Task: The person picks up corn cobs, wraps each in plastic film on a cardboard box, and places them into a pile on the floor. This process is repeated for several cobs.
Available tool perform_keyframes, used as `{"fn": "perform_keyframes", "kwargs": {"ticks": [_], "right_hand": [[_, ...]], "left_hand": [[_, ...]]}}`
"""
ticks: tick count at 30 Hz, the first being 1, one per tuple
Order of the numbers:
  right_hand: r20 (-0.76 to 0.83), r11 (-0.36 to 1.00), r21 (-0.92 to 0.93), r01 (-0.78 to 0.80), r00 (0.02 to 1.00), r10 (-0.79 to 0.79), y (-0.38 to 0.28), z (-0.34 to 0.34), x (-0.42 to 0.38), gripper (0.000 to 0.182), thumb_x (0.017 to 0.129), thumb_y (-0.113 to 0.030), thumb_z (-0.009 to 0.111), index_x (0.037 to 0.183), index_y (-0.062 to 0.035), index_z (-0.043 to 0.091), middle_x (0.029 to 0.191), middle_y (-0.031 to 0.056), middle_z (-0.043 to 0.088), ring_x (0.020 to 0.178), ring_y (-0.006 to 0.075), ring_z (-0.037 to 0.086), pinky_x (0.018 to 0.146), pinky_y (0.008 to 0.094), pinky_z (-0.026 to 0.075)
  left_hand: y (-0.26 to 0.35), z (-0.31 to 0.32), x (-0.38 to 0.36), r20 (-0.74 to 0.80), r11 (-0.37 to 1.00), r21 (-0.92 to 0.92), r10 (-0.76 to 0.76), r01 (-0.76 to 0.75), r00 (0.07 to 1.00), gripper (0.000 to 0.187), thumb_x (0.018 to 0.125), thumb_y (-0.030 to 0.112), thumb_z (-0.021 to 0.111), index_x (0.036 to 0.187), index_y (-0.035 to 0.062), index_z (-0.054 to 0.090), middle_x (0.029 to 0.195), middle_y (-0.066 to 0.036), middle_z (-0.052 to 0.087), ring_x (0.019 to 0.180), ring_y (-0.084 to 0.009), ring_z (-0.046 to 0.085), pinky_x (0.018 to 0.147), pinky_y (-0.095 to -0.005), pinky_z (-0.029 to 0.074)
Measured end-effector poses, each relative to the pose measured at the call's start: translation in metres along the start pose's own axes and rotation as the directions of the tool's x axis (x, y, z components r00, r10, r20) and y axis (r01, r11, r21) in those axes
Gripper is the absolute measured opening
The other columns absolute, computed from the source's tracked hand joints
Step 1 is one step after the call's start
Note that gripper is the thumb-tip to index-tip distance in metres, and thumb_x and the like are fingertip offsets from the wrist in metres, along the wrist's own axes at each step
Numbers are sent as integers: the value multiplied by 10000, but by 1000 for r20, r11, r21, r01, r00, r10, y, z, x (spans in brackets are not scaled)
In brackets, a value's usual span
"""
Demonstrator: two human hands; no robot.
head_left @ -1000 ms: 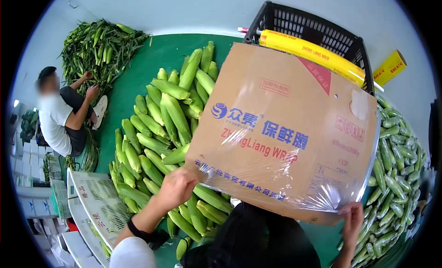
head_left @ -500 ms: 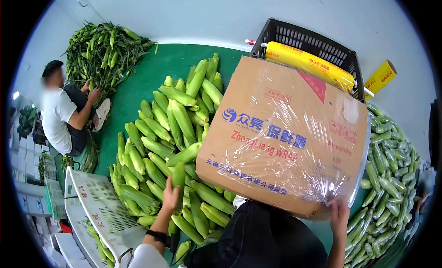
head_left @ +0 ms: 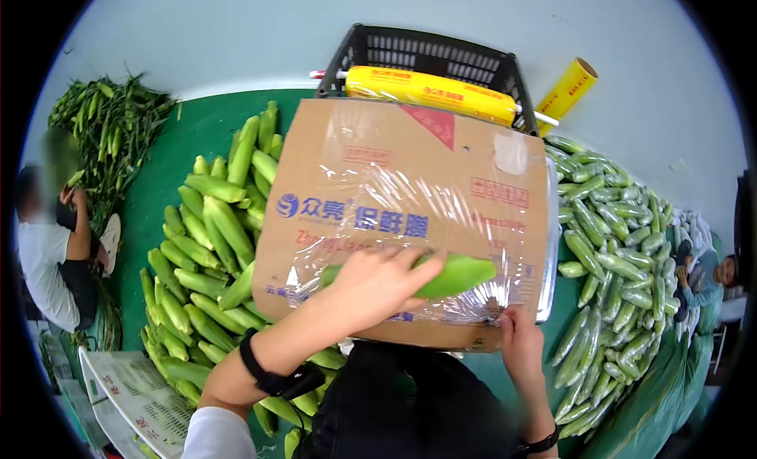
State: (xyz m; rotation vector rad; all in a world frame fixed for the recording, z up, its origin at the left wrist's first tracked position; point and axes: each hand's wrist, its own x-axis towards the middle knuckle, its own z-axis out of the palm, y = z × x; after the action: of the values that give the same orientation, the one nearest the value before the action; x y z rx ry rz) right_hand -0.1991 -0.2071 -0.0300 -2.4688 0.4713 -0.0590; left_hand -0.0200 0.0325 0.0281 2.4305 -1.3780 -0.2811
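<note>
1. Centrally, the left hand (head_left: 371, 281) lies over a green corn cob (head_left: 441, 276), fingers curled around it and pressing it down onto the cling film (head_left: 410, 199) that covers a tilted cardboard box (head_left: 378, 167) in the middle of the frame.
2. Only the right end of the corn cob shows past the fingers, pointing toward the right edge of the box.
3. Lower down, the right hand (head_left: 520, 345) pinches the film's edge at the box's lower right corner (fingers pressed together on the plastic).
4. Above the box, a yellow roll of wrap (head_left: 430, 92) lies across the rim of a black plastic crate (head_left: 426, 49) at top centre; a second yellow roll (head_left: 566, 84) leans just right of the crate.
5. Left of the box, a heap of husked corn (head_left: 205, 246) lies on a green mat (head_left: 169, 143).
6. Right of the box, a pile of film-wrapped cobs (head_left: 623, 246) runs down the right side of the frame.
7. At the far left, a seated person (head_left: 51, 254) in a white shirt sits beside a stack of unhusked stalks (head_left: 110, 120) in the upper left.
</note>
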Motion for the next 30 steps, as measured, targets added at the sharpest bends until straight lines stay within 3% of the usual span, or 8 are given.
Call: {"fn": "perform_keyframes", "kwargs": {"ticks": [6, 10, 17, 21, 23, 26, 28, 30], "right_hand": [[44, 712, 703, -3, 998, -39, -34, -42, 23, 90, 933, -72, 538, 1009, -23, 544, 977, 63, 659, 878, 205, 644, 719, 292, 528], [-54, 818, -139, 559, 820, -569, -57, 12, 93, 305, 854, -189, 638, 1128, -70, 575, 1139, 95, 559, 1004, 279, 562, 854, 375, 465], [-159, 806, -284, 520, 803, -574, -58, 33, 119, 289, 813, -342, 639, 962, -96, 619, 951, 70, 553, 866, 266, 536, 708, 384, 434], [-168, 808, -268, 524, 800, -575, -62, 35, 130, 228, 815, -290, 634, 884, -73, 632, 914, 75, 550, 849, 274, 536, 701, 395, 446], [-200, 812, -252, 526, 793, -576, -66, 31, 135, 191, 822, -258, 629, 826, -66, 633, 878, 68, 539, 821, 269, 535, 657, 374, 460], [-150, 799, -323, 508, 806, -573, -67, 33, 139, 301, 847, -358, 603, 771, -68, 580, 785, 95, 575, 705, 282, 579, 578, 400, 472], [36, 864, -318, 392, 915, -402, -67, 22, 129, 342, 881, -391, 554, 777, -65, 559, 704, 138, 591, 630, 318, 598, 540, 424, 484], [151, 916, -263, 305, 950, -273, -71, 18, 115, 381, 909, -426, 503, 792, -65, 543, 618, 170, 588, 565, 352, 605, 516, 451, 490]], "left_hand": [[-16, 29, 44, -5, 981, 36, 189, -189, 982, 674, 748, 518, 652, 1275, 115, 532, 1289, -113, 548, 1207, -308, 515, 948, -437, 449], [-11, 22, 35, -331, 961, 248, 200, -120, 922, 626, 748, 466, 680, 1256, 120, 559, 1308, -91, 532, 1215, -346, 492, 971, -429, 420], [-59, 73, -106, -410, 985, 158, 4, 67, 912, 297, 757, 104, 705, 1049, 71, 661, 1100, -98, 653, 1098, -288, 591, 876, -379, 502], [-48, -16, -32, -674, 961, 208, 7, 181, 739, 178, 686, 5, 696, 854, 58, 674, 774, -71, 604, 746, -274, 583, 667, -380, 477], [-51, -20, 20, -605, 999, 16, -25, 44, 796, 128, 719, 33, 647, 837, 79, 667, 747, -89, 575, 705, -292, 574, 670, -390, 490], [-42, 4, 61, 8, 954, 185, -240, 235, 971, 75, 764, 92, 570, 768, 25, 604, 846, -213, 627, 837, -307, 645, 711, -434, 527], [-8, -10, 43, 250, 957, 27, -285, 287, 925, 342, 834, 186, 583, 1084, -48, 591, 881, -223, 642, 894, -330, 638, 775, -444, 516], [17, 34, -10, -171, 995, 30, -92, 99, 981, 623, 840, 290, 604, 1302, -86, 421, 1214, -327, 514, 1176, -428, 500, 979, -487, 415]]}}
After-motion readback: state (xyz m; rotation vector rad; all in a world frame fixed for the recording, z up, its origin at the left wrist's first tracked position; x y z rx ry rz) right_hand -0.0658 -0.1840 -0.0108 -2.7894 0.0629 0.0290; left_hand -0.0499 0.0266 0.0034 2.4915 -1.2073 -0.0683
